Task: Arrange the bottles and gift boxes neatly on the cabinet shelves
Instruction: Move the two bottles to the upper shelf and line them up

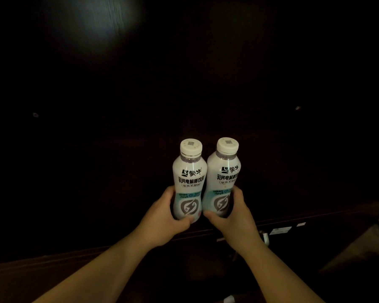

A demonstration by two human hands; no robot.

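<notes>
Head view shows two white drink bottles side by side, upright, caps toward the dark back of the cabinet. The left hand (166, 217) is wrapped around the lower body of the left bottle (189, 182), thumb across the front near its base. The right hand (230, 217) is wrapped the same way around the lower part of the right bottle (224, 178). Both grips are closed on the bottles, low down, with labels and white caps standing clear above the fingers.

What the next move turns on is this: each bottle's long axis runs up and slightly away from the person, and the two bodies are touching or very nearly so at the shoulder. The hands sit on the outer flanks, so neither is nearer the other's bottle; each handles its own.

Whether the bases already rest on a shelf I cannot tell; the cabinet interior (184, 84) is too dark to make out a shelf surface beneath them. A dark front edge (315, 215) runs across below the right hand. Two small metal fittings (35, 115) show on the dark panel behind, well apart from the bottles. At the lower right, pale paper labels (280, 231) lie near that edge.

My guess is that the bottles are being set down as a pair. Nothing visible stands between them and the back panel, though the gloom could hide something.
</notes>
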